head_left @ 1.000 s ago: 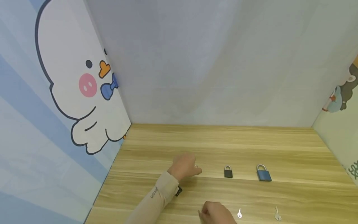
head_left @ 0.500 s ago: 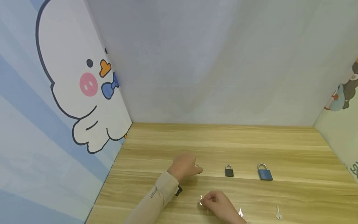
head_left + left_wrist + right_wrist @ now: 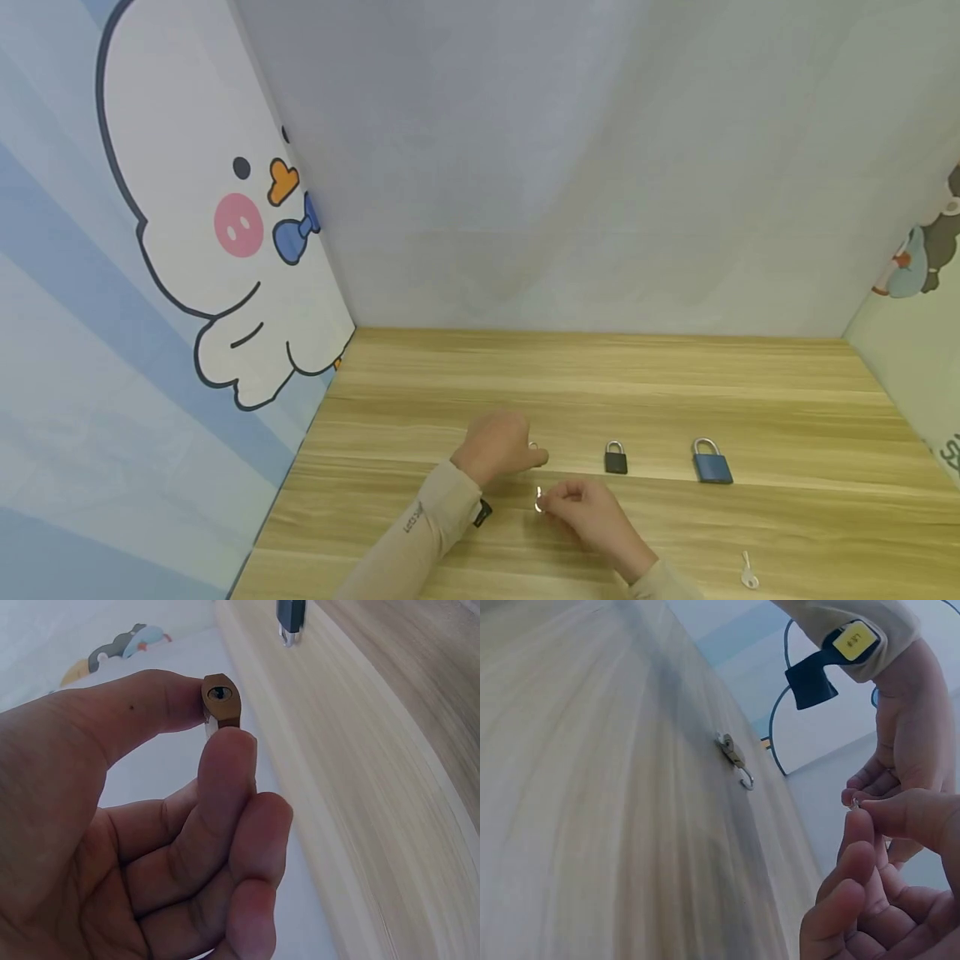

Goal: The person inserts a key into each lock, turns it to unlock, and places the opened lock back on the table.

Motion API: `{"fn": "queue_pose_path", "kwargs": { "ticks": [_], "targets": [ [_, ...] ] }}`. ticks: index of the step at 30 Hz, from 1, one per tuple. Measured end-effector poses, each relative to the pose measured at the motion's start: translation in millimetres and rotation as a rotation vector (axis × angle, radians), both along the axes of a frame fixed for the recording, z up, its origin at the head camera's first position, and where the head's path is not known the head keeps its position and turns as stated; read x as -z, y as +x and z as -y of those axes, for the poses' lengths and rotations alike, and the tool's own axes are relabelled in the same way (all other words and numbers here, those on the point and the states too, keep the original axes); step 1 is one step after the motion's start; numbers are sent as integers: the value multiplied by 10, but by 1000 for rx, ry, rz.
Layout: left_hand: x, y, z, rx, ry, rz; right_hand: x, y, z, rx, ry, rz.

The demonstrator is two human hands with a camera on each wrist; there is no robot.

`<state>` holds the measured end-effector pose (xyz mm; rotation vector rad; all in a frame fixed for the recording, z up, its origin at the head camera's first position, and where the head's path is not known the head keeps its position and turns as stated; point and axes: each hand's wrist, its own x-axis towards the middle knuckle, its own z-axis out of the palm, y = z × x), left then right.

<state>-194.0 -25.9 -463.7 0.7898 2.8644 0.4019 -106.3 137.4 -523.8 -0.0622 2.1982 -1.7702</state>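
In the left wrist view a small brass padlock (image 3: 221,701) is pinched between the thumb and forefinger of my left hand (image 3: 497,448), its keyhole facing the camera. My right hand (image 3: 596,512) pinches a small silver key (image 3: 538,500) by its bow, a short way nearer to me than the left hand. In the right wrist view most of that key is hidden by the fingertips. To the right lie a black padlock (image 3: 616,462) and a larger blue padlock (image 3: 712,467), both with their shackles pointing away.
A silver key (image 3: 750,575) lies near the front right of the wooden table (image 3: 450,375). Another brass padlock (image 3: 731,752) lies on the table in the right wrist view. A grey wall (image 3: 570,208) closes off the back, with a cartoon-printed panel (image 3: 180,167) at the left.
My right hand has moved forward with the key toward the left hand. The left hand has barely moved. The right forearm now covers a second key seen earlier.
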Motion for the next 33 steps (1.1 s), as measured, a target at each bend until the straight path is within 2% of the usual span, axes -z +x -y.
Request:
{"fn": "queue_pose_path", "kwargs": {
  "ticks": [7,14,22,28,33],
  "targets": [
    [-5,3,5,9,19,23,-53,-108,28,27,-26,2],
    [-6,15,-5,22,7,12,0,-179,25,26,-30,-7],
    [15,9,-13,16,-5,12,21,-205,27,35,-45,-4],
    [17,10,-17,9,-7,13,-47,-192,53,56,-53,4],
    [14,11,-23,5,-15,5,-2,-216,55,92,-81,15]
  ]
}}
